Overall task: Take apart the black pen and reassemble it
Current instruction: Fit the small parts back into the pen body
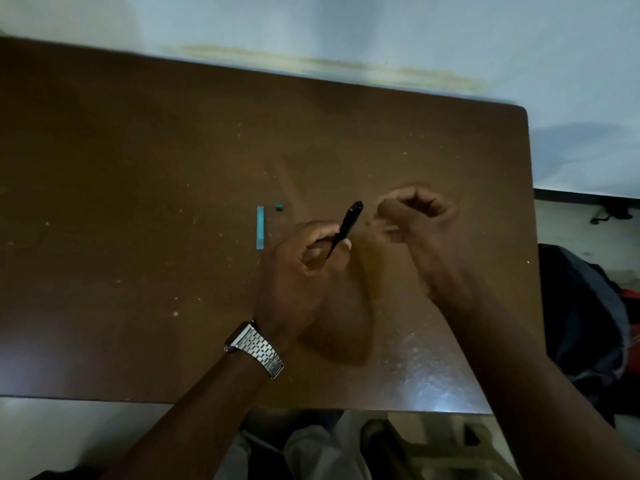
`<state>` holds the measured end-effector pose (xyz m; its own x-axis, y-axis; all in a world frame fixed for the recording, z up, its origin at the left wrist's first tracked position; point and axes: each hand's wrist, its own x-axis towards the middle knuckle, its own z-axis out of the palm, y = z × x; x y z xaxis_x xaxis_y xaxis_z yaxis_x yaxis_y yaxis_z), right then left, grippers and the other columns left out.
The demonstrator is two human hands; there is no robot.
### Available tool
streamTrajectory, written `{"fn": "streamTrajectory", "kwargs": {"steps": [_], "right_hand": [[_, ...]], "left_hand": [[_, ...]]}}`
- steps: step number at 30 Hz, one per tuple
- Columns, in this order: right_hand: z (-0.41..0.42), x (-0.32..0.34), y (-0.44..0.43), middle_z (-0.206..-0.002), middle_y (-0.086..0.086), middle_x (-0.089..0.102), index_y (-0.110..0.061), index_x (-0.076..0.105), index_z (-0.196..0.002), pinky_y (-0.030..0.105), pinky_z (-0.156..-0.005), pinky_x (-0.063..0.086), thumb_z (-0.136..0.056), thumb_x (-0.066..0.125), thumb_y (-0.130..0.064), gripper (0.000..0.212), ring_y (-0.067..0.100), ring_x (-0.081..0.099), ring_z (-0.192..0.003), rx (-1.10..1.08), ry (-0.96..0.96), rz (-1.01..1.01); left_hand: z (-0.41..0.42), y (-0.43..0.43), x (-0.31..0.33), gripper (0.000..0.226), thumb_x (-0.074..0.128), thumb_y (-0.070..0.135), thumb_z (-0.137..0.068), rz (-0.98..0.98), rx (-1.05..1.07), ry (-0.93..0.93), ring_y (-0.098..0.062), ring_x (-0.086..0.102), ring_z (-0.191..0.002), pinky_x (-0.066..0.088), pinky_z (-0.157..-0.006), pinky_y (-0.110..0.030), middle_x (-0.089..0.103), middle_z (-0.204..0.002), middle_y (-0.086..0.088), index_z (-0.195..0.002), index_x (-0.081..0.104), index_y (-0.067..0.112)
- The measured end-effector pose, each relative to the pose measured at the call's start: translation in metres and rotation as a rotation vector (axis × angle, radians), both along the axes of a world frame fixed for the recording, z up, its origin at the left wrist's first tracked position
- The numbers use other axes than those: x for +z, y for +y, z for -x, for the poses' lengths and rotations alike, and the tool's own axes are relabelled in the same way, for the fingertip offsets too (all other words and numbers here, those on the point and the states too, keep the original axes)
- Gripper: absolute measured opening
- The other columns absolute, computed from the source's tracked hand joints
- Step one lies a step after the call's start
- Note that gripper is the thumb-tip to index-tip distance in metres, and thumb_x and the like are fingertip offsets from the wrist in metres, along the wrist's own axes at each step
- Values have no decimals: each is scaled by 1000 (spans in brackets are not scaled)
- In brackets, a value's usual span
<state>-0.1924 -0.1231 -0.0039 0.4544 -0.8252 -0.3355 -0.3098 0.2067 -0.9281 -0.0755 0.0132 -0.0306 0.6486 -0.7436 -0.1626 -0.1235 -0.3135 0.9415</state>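
My left hand point(304, 268) grips the black pen barrel point(348, 225) between thumb and fingers, its open end pointing up and to the right. Just right of the barrel's open end, my right hand point(412, 216) is blurred by motion, with its fingers curled. Whether it pinches a small pen part I cannot tell. On the brown table point(138, 202), left of my left hand, lie a teal strip-shaped piece point(260, 227) and a small teal piece point(278, 206).
A metal watch point(256, 348) is on my left wrist. The table's right edge runs near my right arm, with a dark bag point(581, 306) on the floor beyond it. A pale wall rises behind the table's far edge.
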Motion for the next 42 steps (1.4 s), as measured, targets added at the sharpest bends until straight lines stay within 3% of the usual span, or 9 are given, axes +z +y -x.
{"fn": "streamTrajectory", "kwargs": {"steps": [4, 6, 13, 18, 23, 28, 32, 35, 42], "right_hand": [[-14, 37, 4, -87, 7, 80, -19, 76, -88, 30, -72, 61, -88, 75, -14, 5, 29, 78, -83, -8, -197, 40], [-17, 43, 5, -84, 6, 78, -13, 75, -93, 27, -72, 60, -89, 75, -3, 11, 22, 77, -79, 17, -240, 32], [-13, 39, 6, -100, -10, 81, -28, 79, -100, 19, -83, 57, -93, 75, -12, 19, 2, 75, -98, 47, -88, 101], [-14, 35, 5, -92, -12, 81, -15, 82, -101, 10, -72, 53, -90, 76, -4, 17, -6, 72, -83, 69, -96, -9], [-12, 33, 2, -95, -5, 82, -19, 84, -98, 18, -62, 50, -87, 80, -9, 15, 1, 66, -75, 56, -97, -174], [-9, 32, -5, -104, -7, 82, -24, 84, -98, 22, -72, 53, -85, 82, -17, 15, 4, 72, -95, 83, -41, -264], [-9, 31, -6, -98, -8, 81, -26, 85, -93, 25, -72, 53, -80, 86, -20, 15, 4, 70, -86, 84, -49, -361], [-7, 28, -5, -92, -6, 80, -24, 84, -90, 24, -68, 54, -74, 87, -20, 17, 5, 70, -78, 64, -110, -423], [0, 27, -13, -94, 1, 83, -23, 85, -87, 27, -70, 60, -81, 86, -14, 11, 12, 77, -84, 146, -15, -327]], "left_hand": [[-2, 0, 0, 26, 78, 25, -91, 16, -6, -12, 5, 71, -101, 61, -86, -22, 72, -110, 20, -116, 73, 28], [-1, 0, 3, 25, 77, 26, -92, 15, -6, 1, 6, 70, -102, 60, -86, -20, 72, -109, 20, -117, 73, 27], [-2, -1, 4, 25, 78, 25, -90, 0, 35, 14, 7, 71, -99, 59, -83, -15, 74, -109, 19, -115, 74, 26], [-1, 0, 6, 25, 79, 21, -90, 6, 30, 7, 9, 70, -98, 57, -82, -11, 72, -107, 19, -114, 75, 21], [-3, -1, 6, 25, 80, 22, -89, 10, 36, -51, 5, 72, -96, 54, -80, -9, 74, -105, 16, -112, 73, 30], [-5, 0, 1, 26, 78, 24, -89, 18, 16, -127, -1, 74, -96, 57, -83, -16, 78, -108, 7, -115, 76, 21], [-6, 0, -1, 26, 76, 23, -92, 9, -47, -216, 0, 72, -95, 50, -81, -5, 78, -108, 5, -117, 76, 19], [-7, -1, -4, 25, 77, 23, -90, 19, -46, -233, -3, 73, -97, 55, -83, -12, 79, -108, 4, -115, 77, 18], [-8, 3, -12, 29, 75, 27, -90, 24, -92, -206, 9, 68, -97, 57, -85, -17, 70, -104, 22, -119, 72, 30]]}}
